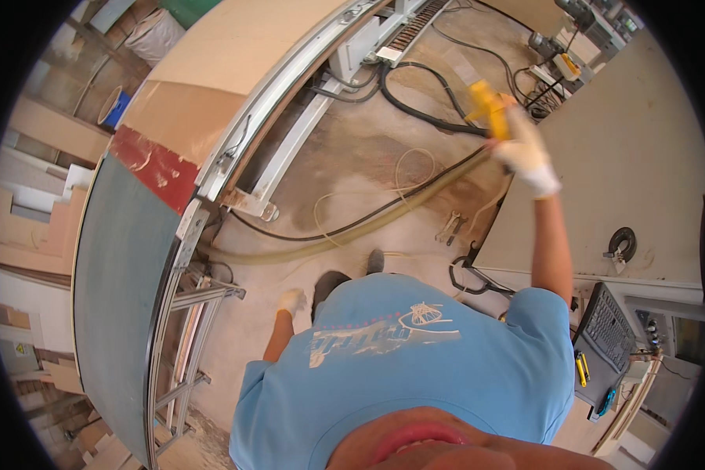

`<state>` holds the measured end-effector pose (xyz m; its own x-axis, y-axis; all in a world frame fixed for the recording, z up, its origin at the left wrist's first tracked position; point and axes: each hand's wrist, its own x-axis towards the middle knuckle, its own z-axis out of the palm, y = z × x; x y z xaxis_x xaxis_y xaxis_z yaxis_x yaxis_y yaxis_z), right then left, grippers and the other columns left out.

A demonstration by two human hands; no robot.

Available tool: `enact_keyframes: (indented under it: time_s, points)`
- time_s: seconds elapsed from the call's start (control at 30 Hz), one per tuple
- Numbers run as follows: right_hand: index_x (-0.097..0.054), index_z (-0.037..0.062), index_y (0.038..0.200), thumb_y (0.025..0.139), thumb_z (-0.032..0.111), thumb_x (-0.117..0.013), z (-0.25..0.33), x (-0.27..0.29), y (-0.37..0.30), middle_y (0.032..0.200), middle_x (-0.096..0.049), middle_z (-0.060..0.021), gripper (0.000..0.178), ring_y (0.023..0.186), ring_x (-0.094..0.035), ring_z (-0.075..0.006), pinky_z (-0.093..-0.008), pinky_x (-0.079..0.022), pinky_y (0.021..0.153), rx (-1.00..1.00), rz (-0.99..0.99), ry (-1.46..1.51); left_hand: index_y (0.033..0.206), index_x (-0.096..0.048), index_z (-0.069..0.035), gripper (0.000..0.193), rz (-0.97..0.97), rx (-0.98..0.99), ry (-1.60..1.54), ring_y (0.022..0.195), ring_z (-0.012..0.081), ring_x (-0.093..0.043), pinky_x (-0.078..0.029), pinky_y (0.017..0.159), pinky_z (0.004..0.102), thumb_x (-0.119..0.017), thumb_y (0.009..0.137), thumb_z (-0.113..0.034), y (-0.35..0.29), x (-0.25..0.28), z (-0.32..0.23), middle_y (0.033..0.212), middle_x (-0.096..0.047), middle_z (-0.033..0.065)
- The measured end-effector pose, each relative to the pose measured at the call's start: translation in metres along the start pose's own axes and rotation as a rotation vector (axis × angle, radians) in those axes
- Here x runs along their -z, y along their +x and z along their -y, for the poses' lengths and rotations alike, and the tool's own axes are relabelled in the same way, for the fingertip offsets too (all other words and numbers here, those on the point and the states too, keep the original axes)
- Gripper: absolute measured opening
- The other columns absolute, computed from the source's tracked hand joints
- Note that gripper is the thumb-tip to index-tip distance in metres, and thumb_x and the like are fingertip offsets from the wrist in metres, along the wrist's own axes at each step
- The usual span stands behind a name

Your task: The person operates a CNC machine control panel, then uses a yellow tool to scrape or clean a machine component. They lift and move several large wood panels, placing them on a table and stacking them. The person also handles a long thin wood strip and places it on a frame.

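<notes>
1. The right hand (529, 157), in a pale glove, is closed around a yellow tool (489, 110), motion-blurred, its narrow end pointing away from the body.
2. The left hand (292, 301), also gloved, hangs low, well left of that grip; whether its fingers are apart or together, I cannot tell.
3. Below the grip spreads a stained, dusty floor (345, 176), crossed by a thick hose (305, 252) and black cables (423, 121).
4. Nearer the body than the grip, metal hand tools (450, 225) lie on it.
5. Right of the grip stands a grey panel (603, 157); nearer the body, a keyboard (609, 327).
6. Far left, a long bench (121, 274) carries a red patch (153, 168).
</notes>
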<state>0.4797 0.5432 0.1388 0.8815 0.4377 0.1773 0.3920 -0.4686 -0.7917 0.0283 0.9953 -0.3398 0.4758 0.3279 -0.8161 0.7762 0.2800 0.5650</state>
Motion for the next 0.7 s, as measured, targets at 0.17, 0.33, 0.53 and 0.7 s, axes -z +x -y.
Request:
enact_keyframes:
  time_s: [0.17, 0.33, 0.53, 0.7]
  points:
    - [-0.063, 0.0117, 0.126, 0.096, 0.029, -0.071, -0.097, -0.132, 0.01, 0.083, -0.063, 0.0013, 0.036, 0.053, -0.056, -0.0119, -0.0338, -0.044, 0.043, -0.455, 0.599, 0.395, 0.117, -0.068, 0.002, 0.034, -0.023, -0.16, -0.039, 0.081, 0.0246, -0.069, -0.056, 0.07, 0.0393, -0.063, 0.099, -0.026, 0.037, -0.027, -0.136, 0.098, -0.073, 0.0121]
    - [-0.068, 0.0094, 0.091, 0.095, 0.057, -0.063, -0.256, -0.175, -0.09, 0.061, -0.061, -0.0081, 0.048, 0.045, -0.057, -0.021, -0.0418, -0.039, 0.04, -1.166, 0.44, -0.21, 0.102, -0.071, -0.003, 0.026, 0.017, -0.217, -0.058, 0.072, 0.0217, -0.066, -0.051, 0.062, 0.0366, -0.06, 0.1, -0.027, 0.086, -0.034, -0.188, 0.085, -0.07, 0.0094]
    - [-0.066, 0.0063, 0.109, 0.099, 0.053, -0.053, -0.405, -0.244, -0.229, 0.104, -0.069, -0.0188, 0.049, 0.09, -0.067, -0.0338, -0.0452, -0.052, 0.079, -1.103, 0.64, -0.181, 0.104, -0.073, -0.007, 0.024, 0.08, 0.245, 0.435, 0.087, 0.0196, -0.068, -0.055, 0.073, 0.0368, -0.058, 0.1, -0.026, 0.17, 0.001, -0.201, 0.1, -0.072, 0.0076]
    - [-0.065, 0.0095, 0.126, 0.104, 0.049, -0.038, -0.392, -0.3, -0.162, 0.127, -0.068, -0.0275, 0.053, 0.121, -0.061, -0.0474, -0.0488, -0.047, 0.102, -0.899, 0.611, -0.295, 0.093, -0.07, -0.01, 0.022, 0.178, 0.277, 0.497, 0.077, 0.0181, -0.066, -0.051, 0.063, 0.0365, -0.058, 0.099, -0.027, 0.247, -0.001, -0.329, 0.087, -0.067, 0.0051]
